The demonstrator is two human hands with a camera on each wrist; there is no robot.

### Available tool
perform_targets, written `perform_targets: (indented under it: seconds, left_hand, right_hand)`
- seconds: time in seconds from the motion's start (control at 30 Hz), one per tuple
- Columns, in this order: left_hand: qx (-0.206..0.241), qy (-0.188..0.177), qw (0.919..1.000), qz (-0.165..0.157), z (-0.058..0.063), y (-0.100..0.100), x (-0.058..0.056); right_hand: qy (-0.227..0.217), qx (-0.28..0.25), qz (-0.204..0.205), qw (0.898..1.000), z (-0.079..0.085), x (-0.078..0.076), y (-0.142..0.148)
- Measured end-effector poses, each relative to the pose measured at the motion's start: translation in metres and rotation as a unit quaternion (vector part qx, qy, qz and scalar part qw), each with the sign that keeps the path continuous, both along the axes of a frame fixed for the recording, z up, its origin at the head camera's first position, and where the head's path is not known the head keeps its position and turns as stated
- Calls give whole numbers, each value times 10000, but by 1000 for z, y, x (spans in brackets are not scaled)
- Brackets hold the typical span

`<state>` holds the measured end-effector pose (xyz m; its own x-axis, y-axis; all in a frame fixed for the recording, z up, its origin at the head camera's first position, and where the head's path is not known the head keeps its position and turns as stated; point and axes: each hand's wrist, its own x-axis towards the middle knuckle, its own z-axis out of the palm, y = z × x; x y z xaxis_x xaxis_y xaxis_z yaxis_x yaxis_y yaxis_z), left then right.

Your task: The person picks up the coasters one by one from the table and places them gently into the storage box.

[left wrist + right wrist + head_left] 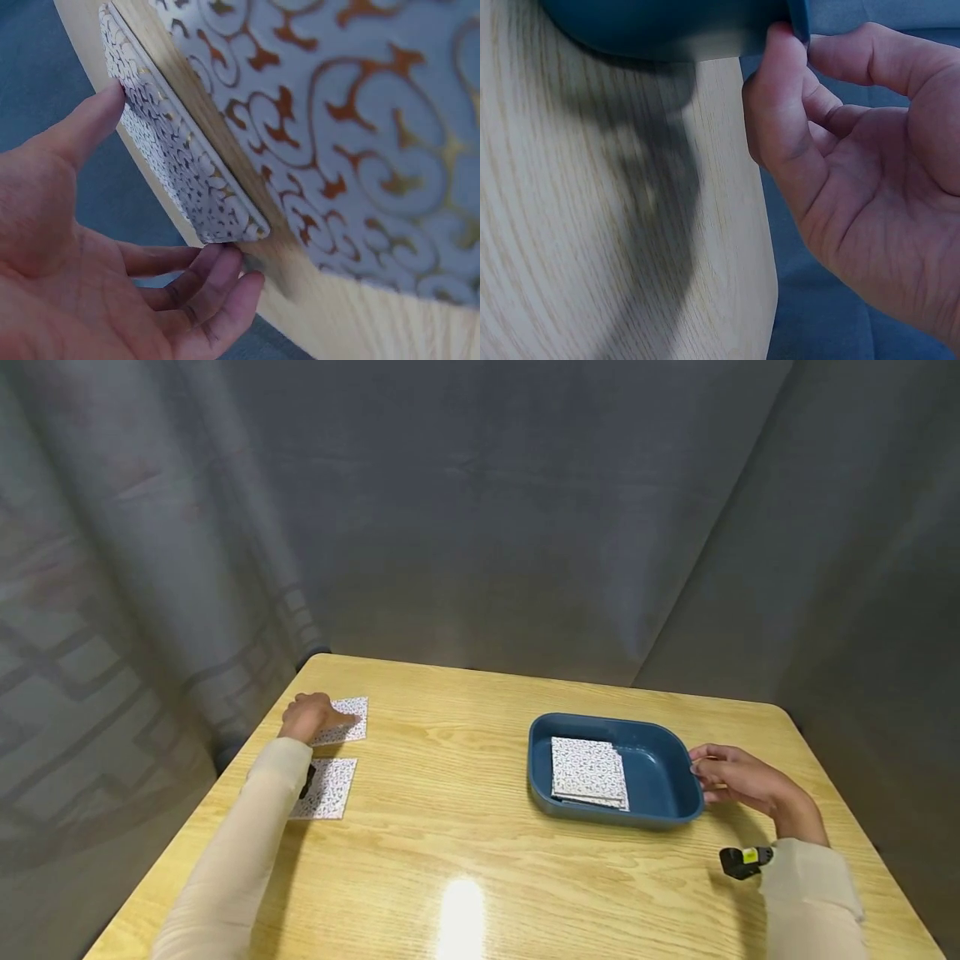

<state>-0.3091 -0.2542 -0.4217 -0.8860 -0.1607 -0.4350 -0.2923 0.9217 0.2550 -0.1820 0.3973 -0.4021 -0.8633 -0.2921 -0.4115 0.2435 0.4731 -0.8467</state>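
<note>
At the table's far left, my left hand [306, 717] holds a white square coaster [169, 142] with a scroll pattern. Its thumb is on one edge and its fingertips meet another. A second patterned coaster [330, 789] lies nearer to me, partly under my left wrist; it looms large in the left wrist view. On the right stands a blue rectangular tray [660, 777], whose right rim my right hand [742, 778] pinches between thumb and index finger. Inside the tray's left part sits a small stack of matching coasters [585, 767].
The light wooden table [435, 793] has a rounded far edge, with its left and right edges close to my hands. Grey curtains [480, 527] hang behind and beside it. Bare wood lies between the loose coasters and the tray.
</note>
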Motion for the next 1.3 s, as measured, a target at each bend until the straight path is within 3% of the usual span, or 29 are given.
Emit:
perform_targets:
  seconds: [0.2, 0.33, 0.57, 0.87, 0.97, 1.07, 1.17, 1.3]
  left_hand:
    - [456, 128, 9982, 359, -3, 0, -5]
    - [349, 285, 9979, 457, 0, 5, -7]
    - [-6, 512, 9983, 268, 5, 4, -10]
    - [106, 483, 9987, 108, 18, -7, -11]
    - [435, 394, 9982, -94, 22, -11, -12]
    - [1111, 252, 9932, -224, 23, -17, -12]
    - [1872, 122, 9817, -318, 24, -23, -11]
    - [2861, -33, 9574, -386, 23, -30, -10]
  right_hand:
    - [-9, -13, -39, 10000, 0, -1, -1]
    - [-2, 11, -39, 10000, -1, 0, 0]
    - [15, 31, -20, 10000, -1, -1, 0]
    - [32, 47, -36, 10000, -3, -3, -2]
    - [17, 41, -71, 10000, -3, -4, -4]
    - [0, 26, -85, 10000, -4, -5, -5]
    - [12, 4, -53, 10000, -5, -6, -5]
    - [27, -30, -20, 10000, -6, -8, -5]
